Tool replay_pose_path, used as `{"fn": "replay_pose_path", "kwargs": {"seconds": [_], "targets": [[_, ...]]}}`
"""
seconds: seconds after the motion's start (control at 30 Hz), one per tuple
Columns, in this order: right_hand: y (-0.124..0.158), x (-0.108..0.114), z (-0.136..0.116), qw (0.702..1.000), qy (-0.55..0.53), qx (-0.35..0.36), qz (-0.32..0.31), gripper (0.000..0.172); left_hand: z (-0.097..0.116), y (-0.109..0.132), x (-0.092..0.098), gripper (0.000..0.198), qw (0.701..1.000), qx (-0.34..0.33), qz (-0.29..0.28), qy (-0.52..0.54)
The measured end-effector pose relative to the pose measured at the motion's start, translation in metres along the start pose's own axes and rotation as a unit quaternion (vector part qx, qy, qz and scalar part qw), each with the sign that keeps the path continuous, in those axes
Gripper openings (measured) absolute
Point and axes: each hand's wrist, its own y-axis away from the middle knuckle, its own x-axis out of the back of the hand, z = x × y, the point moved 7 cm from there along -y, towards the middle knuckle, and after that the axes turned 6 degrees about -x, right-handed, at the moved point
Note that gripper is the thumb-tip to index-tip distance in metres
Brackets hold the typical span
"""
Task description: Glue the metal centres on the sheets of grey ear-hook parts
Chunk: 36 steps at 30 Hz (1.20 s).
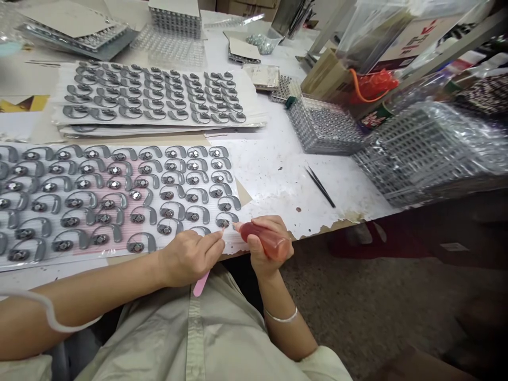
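Beige shirt front point(186, 333) fills the bottom of the view, both forearms reaching out over it. Left hand point(190, 258) is closed around a slim pink stick point(200, 283), its lower end poking out below the palm; fingertips point to a hook-shaped grey piece point(226, 218) at the near edge of the sheet. Right hand point(266, 250) is wrapped around a translucent red bottle point(254, 234), nozzle end angled toward that same piece, almost touching its round sparkling stone. Silver bangle point(281, 317) on the right wrist. Pale cord point(50, 312) lies across the left forearm.

Piece sits among rows of matching hook-shaped pieces on a white, pink-lined card sheet point(119, 203), at 10 o'clock from the hands. Second card sheet point(154, 95) of the same pieces lies beyond, at 12 o'clock. Black tweezers point(319, 186) rest on the scuffed white counter point(278, 196) at 2 o'clock, its front edge ragged. Stacked wire racks point(325, 127) stand past them, with more racks in clear plastic point(432, 151) further right. Orange coil in a bag point(375, 87) lies behind. Speckled floor point(357, 301) shows at 4 o'clock.
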Motion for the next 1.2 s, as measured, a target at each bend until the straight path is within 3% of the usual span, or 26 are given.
{"fn": "replay_pose_path", "kwargs": {"seconds": [0.23,0.5,1.2], "targets": [[0.0,-0.001,-0.003,1.0,0.008,0.015,-0.01,0.021,-0.001,-0.001,0.001,0.018,1.0,0.004,0.003,0.003],[0.002,-0.005,-0.02,0.996,0.046,0.077,-0.014,0.023,-0.001,0.001,-0.002,0.019,1.0,0.005,-0.002,0.004],[0.01,0.003,-0.012,0.995,0.065,0.075,0.012,0.021,-0.002,-0.002,0.001,0.021,1.0,0.011,0.011,0.005]]}}
